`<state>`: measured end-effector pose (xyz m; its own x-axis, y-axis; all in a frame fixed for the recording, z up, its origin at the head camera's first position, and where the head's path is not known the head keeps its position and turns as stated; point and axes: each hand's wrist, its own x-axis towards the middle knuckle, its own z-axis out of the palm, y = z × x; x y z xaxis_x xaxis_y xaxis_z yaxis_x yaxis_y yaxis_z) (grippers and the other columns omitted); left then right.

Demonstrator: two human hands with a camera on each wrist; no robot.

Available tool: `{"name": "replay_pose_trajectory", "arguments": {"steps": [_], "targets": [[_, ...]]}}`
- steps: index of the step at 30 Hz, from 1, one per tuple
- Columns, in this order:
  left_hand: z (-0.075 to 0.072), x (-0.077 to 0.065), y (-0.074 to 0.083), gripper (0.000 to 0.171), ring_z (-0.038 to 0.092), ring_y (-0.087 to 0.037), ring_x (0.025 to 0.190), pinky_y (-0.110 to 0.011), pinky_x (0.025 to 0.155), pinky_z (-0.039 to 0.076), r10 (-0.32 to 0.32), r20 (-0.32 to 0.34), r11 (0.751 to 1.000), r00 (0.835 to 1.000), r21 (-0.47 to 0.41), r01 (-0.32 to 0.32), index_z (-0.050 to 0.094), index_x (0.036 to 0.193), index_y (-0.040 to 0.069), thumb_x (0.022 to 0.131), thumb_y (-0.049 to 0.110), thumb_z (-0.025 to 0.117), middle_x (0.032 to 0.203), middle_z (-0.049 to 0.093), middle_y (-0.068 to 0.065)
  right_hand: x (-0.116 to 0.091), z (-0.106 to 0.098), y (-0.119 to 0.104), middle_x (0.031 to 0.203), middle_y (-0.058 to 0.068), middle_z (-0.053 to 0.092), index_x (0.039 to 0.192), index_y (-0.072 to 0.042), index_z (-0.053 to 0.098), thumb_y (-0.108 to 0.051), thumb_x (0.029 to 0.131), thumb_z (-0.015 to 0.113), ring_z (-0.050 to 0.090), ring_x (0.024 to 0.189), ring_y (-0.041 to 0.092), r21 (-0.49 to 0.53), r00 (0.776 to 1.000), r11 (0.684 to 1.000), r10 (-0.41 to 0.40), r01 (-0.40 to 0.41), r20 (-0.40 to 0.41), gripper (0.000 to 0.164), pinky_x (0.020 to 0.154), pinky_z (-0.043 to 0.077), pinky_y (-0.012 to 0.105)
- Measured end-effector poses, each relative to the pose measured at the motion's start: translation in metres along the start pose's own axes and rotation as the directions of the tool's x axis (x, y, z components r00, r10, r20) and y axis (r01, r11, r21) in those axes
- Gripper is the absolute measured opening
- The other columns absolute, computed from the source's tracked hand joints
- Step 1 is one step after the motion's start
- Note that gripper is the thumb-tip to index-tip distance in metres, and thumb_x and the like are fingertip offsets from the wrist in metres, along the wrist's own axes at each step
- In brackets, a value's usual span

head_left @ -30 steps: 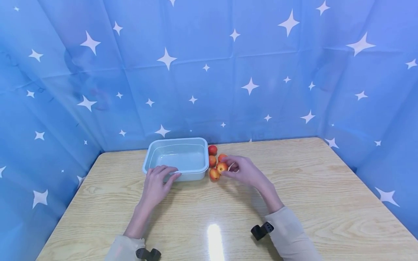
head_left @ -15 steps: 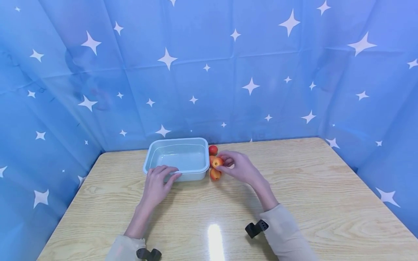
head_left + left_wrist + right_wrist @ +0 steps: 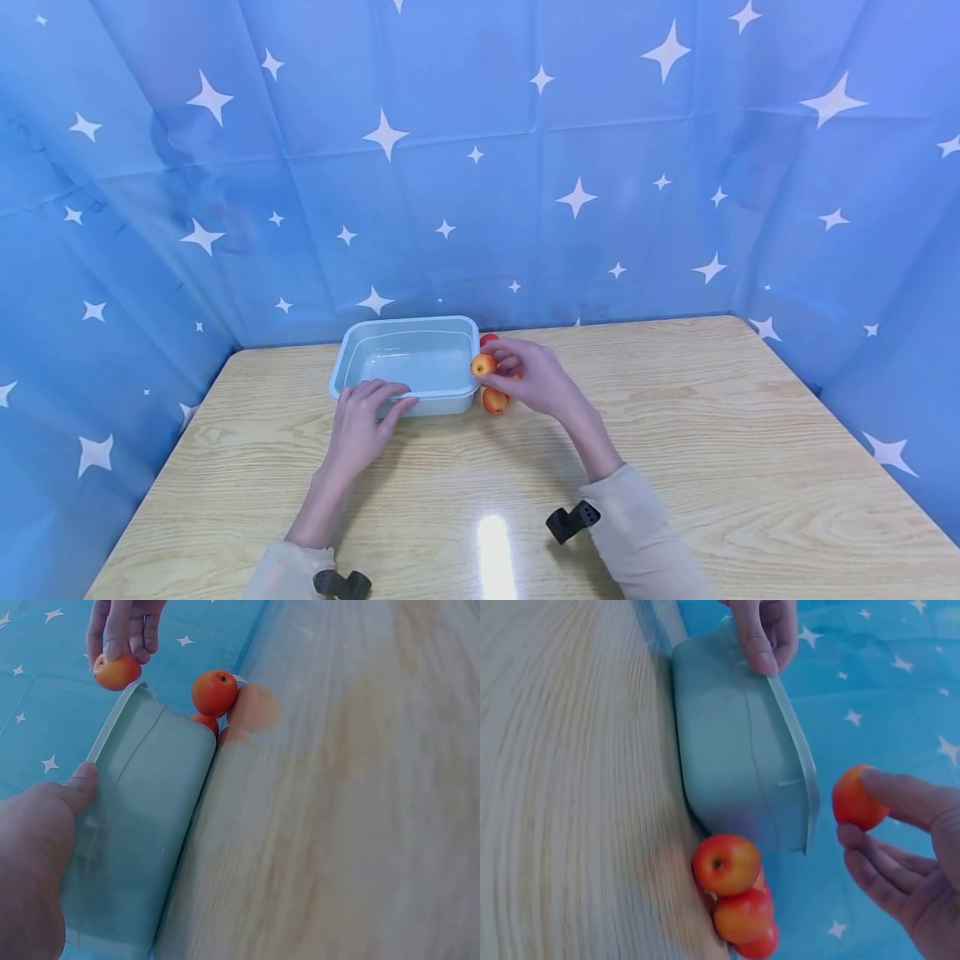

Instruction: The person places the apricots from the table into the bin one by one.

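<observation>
A small red-and-yellow apple (image 3: pixel 483 366) is pinched between the thumb and fingers of my right hand (image 3: pixel 536 379), at the right rim of a light blue plastic tub (image 3: pixel 442 406). In the right wrist view this apple (image 3: pixel 859 799) is up off the table, just beyond the tub's rim. My left hand (image 3: pixel 363 421) grips the tub's near rim, thumb outside and fingers over the edge. Inside the tub the bare bottom shows. Several more apples (image 3: pixel 726 864) lie clustered against its right side, partly hidden by my right hand in the head view.
The tub stands toward the back of a wooden table (image 3: pixel 675 433). A blue star-patterned curtain (image 3: pixel 480 192) hangs right behind the table's back edge and down both sides. Each sleeve carries a small black wrist camera (image 3: pixel 573 522).
My right hand has moved left with the apple, from over the cluster to the tub's right rim. The left hand keeps its hold on the near rim.
</observation>
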<state>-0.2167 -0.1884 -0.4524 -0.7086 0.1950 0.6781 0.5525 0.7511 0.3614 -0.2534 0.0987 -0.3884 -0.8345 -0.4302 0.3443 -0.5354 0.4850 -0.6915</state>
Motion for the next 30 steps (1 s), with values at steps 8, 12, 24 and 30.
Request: {"name": "replay_pose_trajectory", "arguments": {"steps": [8, 12, 24, 30], "targets": [[-0.001, 0.000, 0.000, 0.020, 0.068, -0.028, 0.092, -0.043, 0.083, 0.039, -0.006, 0.005, 1.000, 1.000, -0.001, 0.006, 0.077, 0.099, 0.010, 0.087, 0.025, 0.081, 0.092, 0.074, -0.004, 0.007, 0.008, -0.006, 0.104, 0.007, 0.073, 0.119, -0.007, 0.070, -0.014, 0.088, 0.080, 0.071, 0.088, 0.019, 0.048, 0.999, 0.998, -0.039, 0.040, -0.023, 0.034, 0.074, 0.056, 0.034], [-0.001, 0.000, 0.001, 0.019, 0.068, -0.028, 0.093, -0.044, 0.084, 0.039, -0.015, 0.014, 1.000, 1.000, 0.001, 0.015, 0.077, 0.100, 0.010, 0.087, 0.025, 0.081, 0.092, 0.074, -0.004, 0.009, 0.012, -0.009, 0.105, 0.008, 0.072, 0.117, -0.006, 0.070, -0.013, 0.088, 0.080, 0.071, 0.087, 0.020, 0.073, 0.998, 0.995, -0.064, 0.066, -0.023, 0.032, 0.073, 0.056, 0.032], [-0.001, 0.000, 0.001, 0.020, 0.067, -0.028, 0.094, -0.044, 0.084, 0.039, -0.023, 0.016, 1.000, 1.000, -0.006, 0.023, 0.077, 0.100, 0.011, 0.087, 0.025, 0.081, 0.093, 0.074, -0.004, 0.011, 0.027, -0.010, 0.105, 0.007, 0.071, 0.122, -0.006, 0.068, -0.014, 0.088, 0.081, 0.069, 0.089, 0.017, 0.108, 1.000, 0.994, -0.010, 0.011, -0.012, 0.037, 0.079, 0.056, 0.030], [-0.001, 0.000, 0.001, 0.020, 0.067, -0.028, 0.096, -0.044, 0.085, 0.039, -0.025, 0.021, 1.000, 0.999, 0.002, 0.025, 0.077, 0.100, 0.011, 0.088, 0.026, 0.080, 0.094, 0.074, -0.004, 0.011, 0.030, -0.008, 0.110, 0.007, 0.071, 0.124, -0.006, 0.068, -0.013, 0.088, 0.080, 0.071, 0.090, 0.018, 0.128, 0.999, 0.991, -0.035, 0.037, -0.020, 0.039, 0.080, 0.057, 0.031]]}}
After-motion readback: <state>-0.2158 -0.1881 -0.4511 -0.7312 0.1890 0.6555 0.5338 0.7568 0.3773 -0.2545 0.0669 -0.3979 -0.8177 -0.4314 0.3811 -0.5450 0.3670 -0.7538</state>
